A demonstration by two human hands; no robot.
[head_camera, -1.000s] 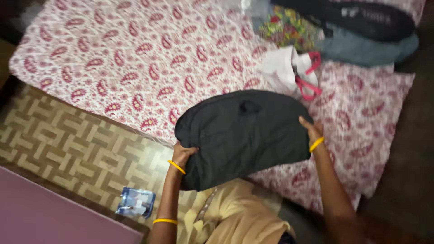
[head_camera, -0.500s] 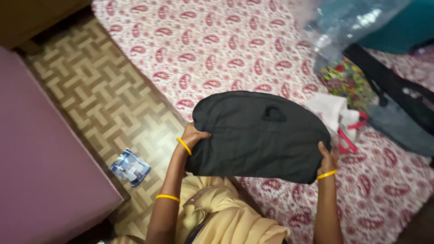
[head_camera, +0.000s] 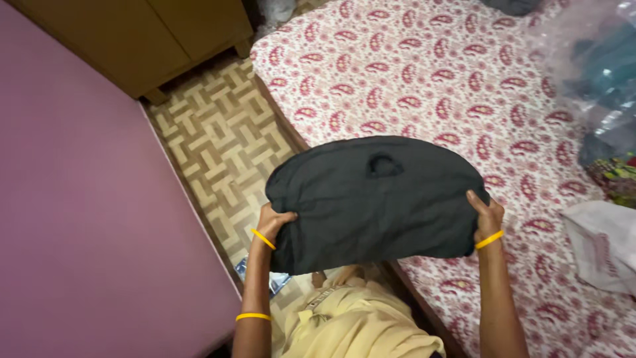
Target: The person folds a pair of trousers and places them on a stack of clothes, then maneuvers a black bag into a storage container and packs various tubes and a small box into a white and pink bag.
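Head view: narrow strip of patterned floor (head_camera: 218, 139) between purple surface (head_camera: 86, 199) and bed (head_camera: 424, 73) edge. Clear plastic bag (head_camera: 596, 79) at bed's right holds dark bundles. Folded black cloth (head_camera: 374, 195), thick, rounded on top, held above the bed edge. Left hand (head_camera: 273, 222) and right hand (head_camera: 487, 215) closed on its ends.
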